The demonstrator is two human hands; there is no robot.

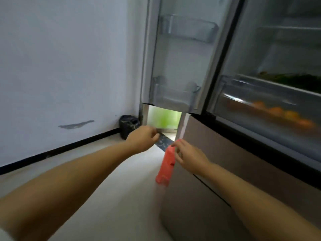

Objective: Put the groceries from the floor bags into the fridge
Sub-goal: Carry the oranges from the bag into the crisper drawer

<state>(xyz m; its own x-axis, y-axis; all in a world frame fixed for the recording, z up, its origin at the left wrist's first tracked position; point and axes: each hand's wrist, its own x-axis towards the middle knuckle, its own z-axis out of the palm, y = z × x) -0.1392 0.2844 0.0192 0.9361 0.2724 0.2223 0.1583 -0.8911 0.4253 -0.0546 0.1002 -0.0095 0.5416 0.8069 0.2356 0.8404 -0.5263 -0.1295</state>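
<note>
Pink packet (164, 164) dangles from my right hand (188, 157), pinched at its top; looks light, floppy, better held mid-body; left hand (142, 139) loosely curled, empty

Count, head view:
- Bare hands: 2, left hand (141, 139) and right hand (189, 156).
- Long coral-red plastic packet (165, 166): 1.
- Clear plastic door bins: 2, upper (188, 28) and lower (173, 94).
- Black plastic bag (128, 126) on floor: 1.
- Blurred orange fruits (276, 111) in clear drawer: at least 4; exact number unclear.
</note>
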